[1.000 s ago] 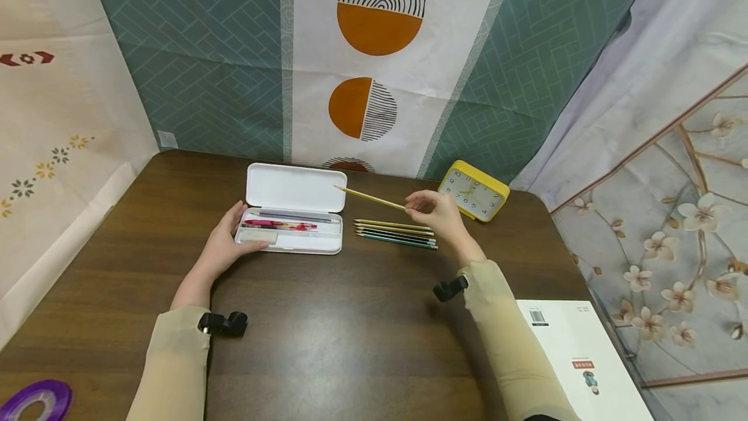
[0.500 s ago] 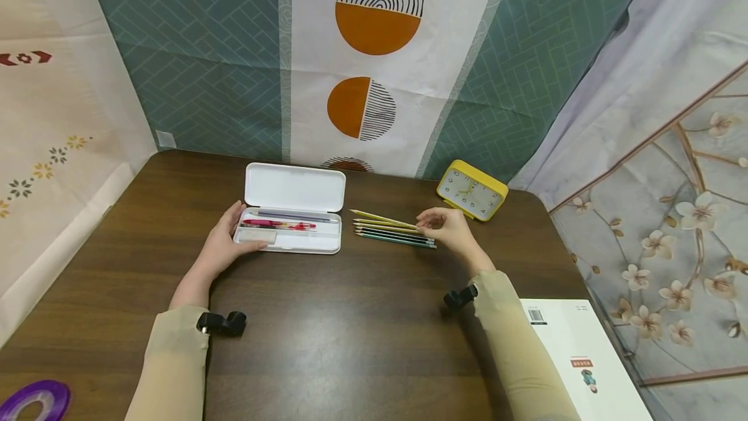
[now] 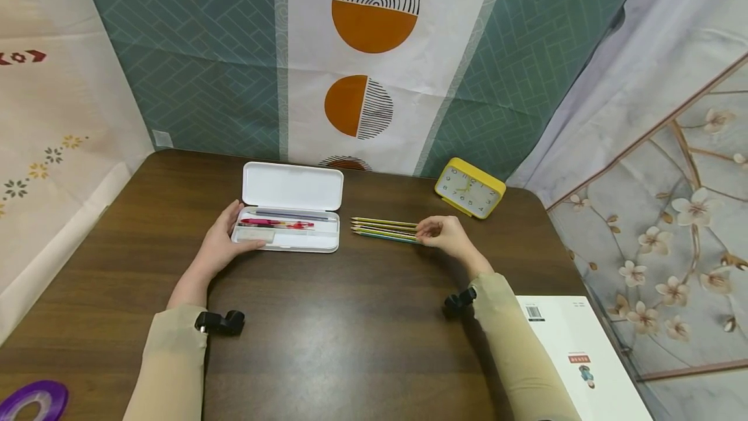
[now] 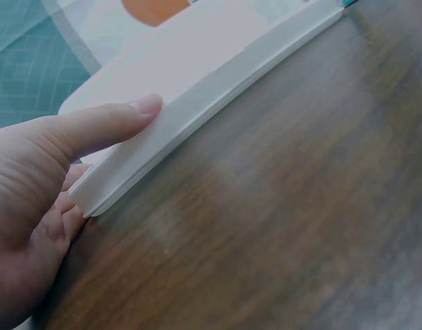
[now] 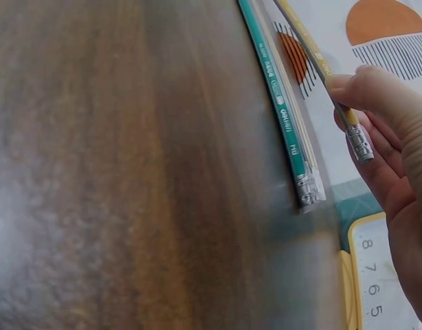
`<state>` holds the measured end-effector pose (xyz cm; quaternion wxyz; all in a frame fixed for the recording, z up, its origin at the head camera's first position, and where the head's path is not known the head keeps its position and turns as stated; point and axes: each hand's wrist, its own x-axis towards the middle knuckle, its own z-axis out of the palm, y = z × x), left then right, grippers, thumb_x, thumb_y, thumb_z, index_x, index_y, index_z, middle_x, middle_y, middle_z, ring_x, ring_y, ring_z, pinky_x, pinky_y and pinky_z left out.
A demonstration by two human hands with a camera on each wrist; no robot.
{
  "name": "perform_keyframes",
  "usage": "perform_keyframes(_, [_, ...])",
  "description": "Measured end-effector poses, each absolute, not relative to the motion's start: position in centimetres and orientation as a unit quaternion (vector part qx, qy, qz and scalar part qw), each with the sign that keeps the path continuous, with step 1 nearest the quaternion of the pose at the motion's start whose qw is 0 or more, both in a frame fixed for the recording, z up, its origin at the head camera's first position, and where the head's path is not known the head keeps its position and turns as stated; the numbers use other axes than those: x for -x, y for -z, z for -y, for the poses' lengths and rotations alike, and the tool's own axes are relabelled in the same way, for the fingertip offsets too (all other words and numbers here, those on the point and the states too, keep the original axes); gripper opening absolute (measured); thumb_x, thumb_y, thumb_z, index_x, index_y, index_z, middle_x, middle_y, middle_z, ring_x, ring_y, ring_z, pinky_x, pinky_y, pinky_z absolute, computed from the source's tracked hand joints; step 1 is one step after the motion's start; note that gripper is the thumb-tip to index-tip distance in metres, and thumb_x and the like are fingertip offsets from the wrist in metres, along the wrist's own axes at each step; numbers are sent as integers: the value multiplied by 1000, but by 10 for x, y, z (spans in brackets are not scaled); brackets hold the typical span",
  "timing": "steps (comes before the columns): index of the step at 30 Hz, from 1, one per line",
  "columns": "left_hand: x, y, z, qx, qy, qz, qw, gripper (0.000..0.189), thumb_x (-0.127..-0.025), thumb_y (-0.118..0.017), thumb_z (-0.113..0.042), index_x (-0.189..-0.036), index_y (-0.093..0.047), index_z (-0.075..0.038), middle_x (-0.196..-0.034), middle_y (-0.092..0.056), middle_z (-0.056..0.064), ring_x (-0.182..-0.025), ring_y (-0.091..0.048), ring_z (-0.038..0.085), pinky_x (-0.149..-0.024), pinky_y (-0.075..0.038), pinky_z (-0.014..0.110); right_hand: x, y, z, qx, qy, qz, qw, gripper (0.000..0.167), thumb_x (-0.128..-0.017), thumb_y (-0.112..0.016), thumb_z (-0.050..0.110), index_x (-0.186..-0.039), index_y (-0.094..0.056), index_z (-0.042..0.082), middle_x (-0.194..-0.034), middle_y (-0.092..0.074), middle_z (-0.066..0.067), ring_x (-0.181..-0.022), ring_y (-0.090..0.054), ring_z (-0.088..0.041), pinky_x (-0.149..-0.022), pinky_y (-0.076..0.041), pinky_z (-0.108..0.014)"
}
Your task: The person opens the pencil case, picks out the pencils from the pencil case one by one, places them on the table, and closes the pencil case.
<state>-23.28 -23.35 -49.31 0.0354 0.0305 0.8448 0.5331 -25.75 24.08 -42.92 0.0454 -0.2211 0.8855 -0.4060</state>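
Note:
An open white pencil case (image 3: 292, 186) stands on the table, holding several pens (image 3: 280, 223) and a whitish eraser-like block (image 3: 256, 234). My left hand (image 3: 217, 242) grips its left end, the thumb (image 4: 121, 124) over the front wall. To the right of the case lies a row of several pencils (image 3: 380, 229), points leftward. My right hand (image 3: 445, 238) is at their rear ends. In the right wrist view, thumb and fingers pinch a yellow pencil (image 5: 307, 38) near its metal-capped end, beside a green pencil (image 5: 276, 89). The hand covers the row's rear ends in the head view.
A yellow alarm clock (image 3: 470, 188) stands behind my right hand. At the right front lies a white booklet (image 3: 561, 336). A purple roll (image 3: 52, 398) sits at the left front corner. Hanging cloth (image 3: 204, 57) borders the table's back edge.
My right hand has lowered the yellow pencil from above the table to the row, where it now lies nearly parallel with the others. My left hand has stayed on the pencil case.

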Motion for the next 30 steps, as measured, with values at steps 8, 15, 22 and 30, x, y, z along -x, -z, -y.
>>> perform_keyframes(8, [232, 492, 234, -33, -537, -842, 35, 115, -79, -82, -27, -157, -1, -5, -162, -14, 24, -148, -16, 43, -116, -20, 62, 275, 465, -256, 231, 410, -882, 36, 14, -80, -73, -5, -94, -73, -4, -85, -74, -14, -73, -67, -4, -67, -55, -19])
perform_keyframes(15, [232, 491, 233, -30, -535, -844, 35, 115, -79, -82, -28, -158, -1, -6, -162, -14, 23, -149, -16, 42, -117, -20, 61, 275, 467, -257, 226, 408, -883, 46, 14, -80, -73, -5, -94, -72, -3, -84, -74, -13, -73, -68, -5, -65, -55, -19])
perform_keyframes(22, [232, 491, 233, -30, -532, -845, 36, 115, -79, -82, -30, -158, -1, -7, -162, -13, 23, -149, -16, 43, -116, -20, 62, 275, 471, -258, 232, 391, -889, 47, 12, -80, -74, -4, -92, -73, -2, -83, -74, -13, -74, -68, -9, -67, -55, -19])
perform_keyframes(30, [232, 493, 233, -29, -534, -844, 38, 116, -79, -83, -29, -158, 0, -6, -162, -13, 23, -148, -17, 44, -116, -21, 62, 273, 471, -258, 224, 371, -899, 56, 12, -81, -75, -4, -92, -73, 0, -83, -75, -10, -73, -68, -9, -68, -55, -21])
